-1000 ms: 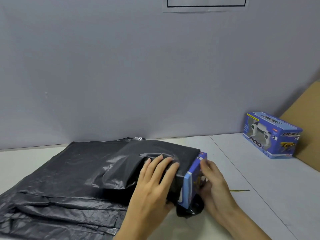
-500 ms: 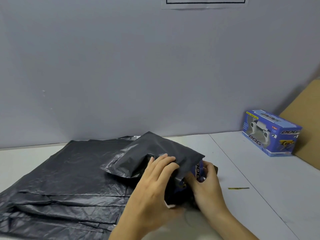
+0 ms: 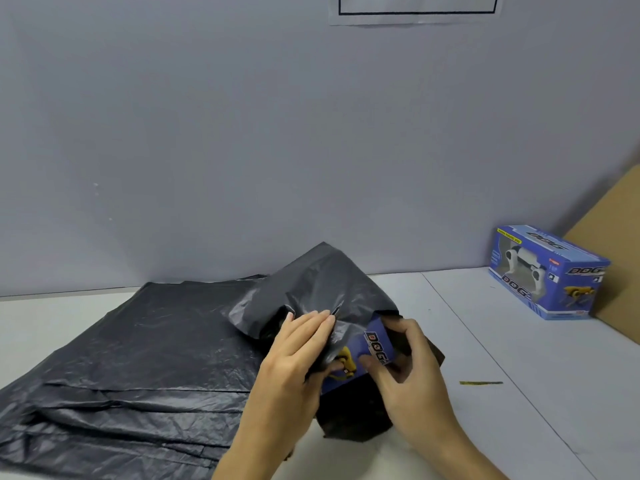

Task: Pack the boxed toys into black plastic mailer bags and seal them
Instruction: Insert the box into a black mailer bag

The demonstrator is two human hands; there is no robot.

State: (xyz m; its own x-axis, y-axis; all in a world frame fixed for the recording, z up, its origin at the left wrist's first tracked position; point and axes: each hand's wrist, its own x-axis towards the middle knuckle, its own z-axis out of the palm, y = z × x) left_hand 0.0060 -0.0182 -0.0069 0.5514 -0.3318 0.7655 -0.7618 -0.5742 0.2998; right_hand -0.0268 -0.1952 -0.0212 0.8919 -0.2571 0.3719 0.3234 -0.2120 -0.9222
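Since a second ago the mailer bag (image 3: 322,289) has tipped up at its far end and been drawn further over the blue toy box (image 3: 360,355), whose near end alone now shows at the mouth. The left hand (image 3: 294,362) lies over the bag, fingers nearly straight, pressing the film onto the box; the right hand (image 3: 405,368) curls round the box end, pushing. Best to hold the mouth wide and slide the box squarely so its corners don't snag. The bag lies on a stack of bags (image 3: 121,362); a second boxed toy (image 3: 547,271) waits far right on the table (image 3: 519,393).
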